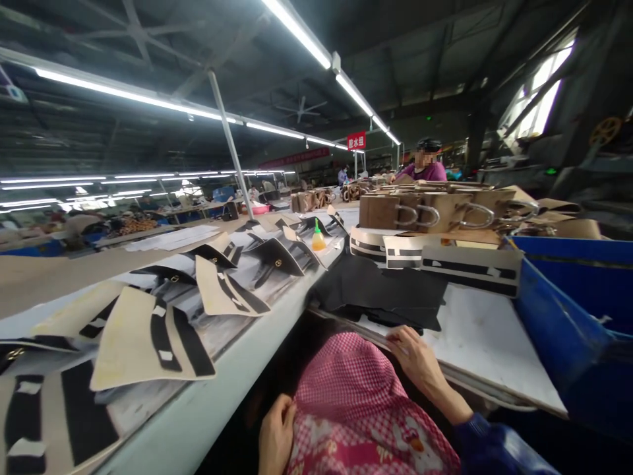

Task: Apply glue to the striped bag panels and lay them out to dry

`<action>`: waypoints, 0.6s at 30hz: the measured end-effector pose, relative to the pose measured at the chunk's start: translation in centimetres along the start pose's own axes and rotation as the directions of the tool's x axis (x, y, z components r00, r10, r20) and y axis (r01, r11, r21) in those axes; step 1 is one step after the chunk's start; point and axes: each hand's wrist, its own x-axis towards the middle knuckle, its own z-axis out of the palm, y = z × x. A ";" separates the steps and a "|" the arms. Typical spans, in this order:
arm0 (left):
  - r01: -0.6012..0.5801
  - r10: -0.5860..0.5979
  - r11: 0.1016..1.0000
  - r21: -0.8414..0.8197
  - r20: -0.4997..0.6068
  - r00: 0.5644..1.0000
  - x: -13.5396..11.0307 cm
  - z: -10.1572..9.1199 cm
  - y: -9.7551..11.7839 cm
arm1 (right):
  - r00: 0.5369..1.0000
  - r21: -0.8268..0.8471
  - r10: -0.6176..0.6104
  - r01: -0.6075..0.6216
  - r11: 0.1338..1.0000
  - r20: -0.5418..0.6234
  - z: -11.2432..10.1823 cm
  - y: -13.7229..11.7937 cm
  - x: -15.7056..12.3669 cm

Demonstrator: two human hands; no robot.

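Observation:
My left hand (275,434) is at the bottom, fingers curled and pinching the edge of a pink checked apron (353,402) on my lap. My right hand (418,363) rests at the near edge of a white work board (487,343), fingers bent against the board's rim beside the apron. A pile of black fabric (386,293) lies on the board just beyond my right hand. Cream and black cut pieces (148,340) lie in a row on the long bench (212,409) at my left.
A blue bin (558,310) stands at the right. Brown bag parts with metal handles (430,212) are stacked behind striped panels (469,267). A small orange glue bottle (318,239) stands on the bench. Another person in purple (428,170) works farther back.

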 end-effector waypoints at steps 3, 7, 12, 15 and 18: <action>-0.006 0.006 1.000 0.006 0.010 1.000 0.1 -0.3 -0.1 | 0.997 -0.088 -0.012 0.004 0.996 -0.080 -0.2 1.7 3.0; -0.010 0.010 1.000 0.001 0.064 0.998 0.6 -0.1 -1.0 | 0.997 -0.182 -0.028 0.015 0.983 -0.070 0.8 3.0 6.2; 0.034 -0.031 0.999 -0.031 0.077 0.997 1.7 0.9 -1.6 | 0.999 -0.290 -0.026 0.011 0.957 -0.047 3.3 2.0 8.9; 0.051 -0.044 0.994 -0.099 0.068 0.997 1.2 1.3 -0.1 | 0.998 -0.332 0.021 -0.039 0.943 -0.057 4.1 1.5 9.7; 0.038 -0.024 0.976 -0.214 0.068 0.997 0.0 1.1 2.7 | 0.998 -0.319 0.037 -0.050 0.946 -0.046 3.8 1.7 10.5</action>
